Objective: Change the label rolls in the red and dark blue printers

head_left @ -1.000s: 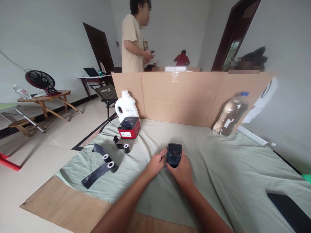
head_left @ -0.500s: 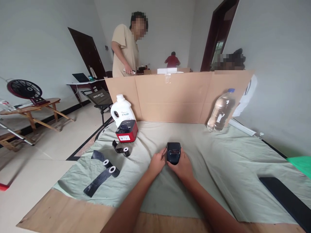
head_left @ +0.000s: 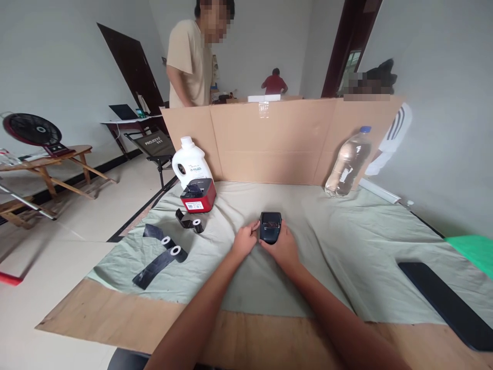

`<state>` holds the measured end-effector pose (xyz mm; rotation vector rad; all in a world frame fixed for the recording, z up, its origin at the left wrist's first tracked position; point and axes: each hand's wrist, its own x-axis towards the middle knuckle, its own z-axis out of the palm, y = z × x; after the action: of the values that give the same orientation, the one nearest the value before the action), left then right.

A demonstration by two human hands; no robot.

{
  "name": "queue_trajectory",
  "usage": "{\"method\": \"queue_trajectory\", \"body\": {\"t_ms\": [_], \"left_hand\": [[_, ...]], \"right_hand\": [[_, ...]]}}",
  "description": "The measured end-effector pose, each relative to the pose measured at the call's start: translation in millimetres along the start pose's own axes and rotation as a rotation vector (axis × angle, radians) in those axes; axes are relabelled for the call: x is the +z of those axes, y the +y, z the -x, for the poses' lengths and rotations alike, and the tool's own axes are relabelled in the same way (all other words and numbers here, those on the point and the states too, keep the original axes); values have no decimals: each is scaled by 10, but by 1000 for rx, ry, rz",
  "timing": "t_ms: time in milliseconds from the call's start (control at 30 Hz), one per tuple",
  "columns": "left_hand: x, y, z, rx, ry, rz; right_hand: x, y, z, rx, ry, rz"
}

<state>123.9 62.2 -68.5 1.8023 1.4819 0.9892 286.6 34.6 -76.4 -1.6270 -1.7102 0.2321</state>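
A small black device, seemingly a portable label printer (head_left: 270, 228), is between my hands over the cloth, with a dark glossy panel on top. My right hand (head_left: 284, 246) grips its right side, thumb across the near edge. My left hand (head_left: 245, 240) is closed, fingers curled, its fingertips against the device's left side. Further left lie two rolls of black tape or ribbon (head_left: 179, 254) (head_left: 168, 242) with strips unrolled. Another small black roll (head_left: 197, 225) lies beyond them, near a red-and-black printer (head_left: 198, 196).
A white jug (head_left: 191, 162) stands behind the red printer. A cardboard panel (head_left: 269, 144) spans the table's far side, with a clear bottle (head_left: 348, 164) at its right. A long dark flat object (head_left: 442, 303) lies front right. People (head_left: 188, 61) are beyond the panel.
The whole view has shifted, so the table things sit higher in the picture. My hands stay on the device. The person in the beige shirt has leaned a little closer.
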Motion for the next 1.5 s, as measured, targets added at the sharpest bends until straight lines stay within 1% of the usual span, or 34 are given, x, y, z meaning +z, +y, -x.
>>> {"method": "queue_trajectory", "body": {"t_ms": [233, 433, 567, 667, 767, 833, 933, 1033, 1100, 1167, 1200, 1267, 1333, 1400, 1500], "left_hand": [[26, 9, 22, -26, 30, -12], [77, 64, 93, -72, 75, 40], [104, 51, 105, -75, 70, 89], [117, 28, 89, -72, 54, 131], [118, 20, 79, -74, 46, 145], [111, 32, 84, -78, 42, 139], [92, 70, 102, -82, 41, 127], [73, 117, 119, -94, 49, 115], [69, 135, 122, -106, 50, 117], [74, 132, 118, -113, 55, 118], [80, 123, 113, -114, 58, 117], [96, 94, 103, -118, 69, 112], [110, 63, 94, -119, 75, 107], [117, 44, 92, -116, 78, 99], [112, 52, 98, -97, 73, 96]], "right_hand": [[11, 18, -4, -16, 10, -25], [10, 34, 16, -46, 11, -62], [24, 145, -5, -89, 56, -130], [20, 264, -106, -104, 47, -180], [-27, 330, -338, -114, 11, -244], [-89, 324, -550, -83, -45, -254], [-204, 260, -862, -38, -147, -221], [-292, 178, -1065, -39, -209, -215], [-318, 133, -1132, -6, -203, -171], [-315, 101, -1164, 34, -161, -63], [-305, 92, -1172, 32, -156, -2], [-272, 88, -1179, -26, -214, 87], [-235, 99, -1178, -78, -321, 129], [-209, 113, -1171, -69, -390, 154], [-195, 111, -1158, -23, -434, 167]]}}
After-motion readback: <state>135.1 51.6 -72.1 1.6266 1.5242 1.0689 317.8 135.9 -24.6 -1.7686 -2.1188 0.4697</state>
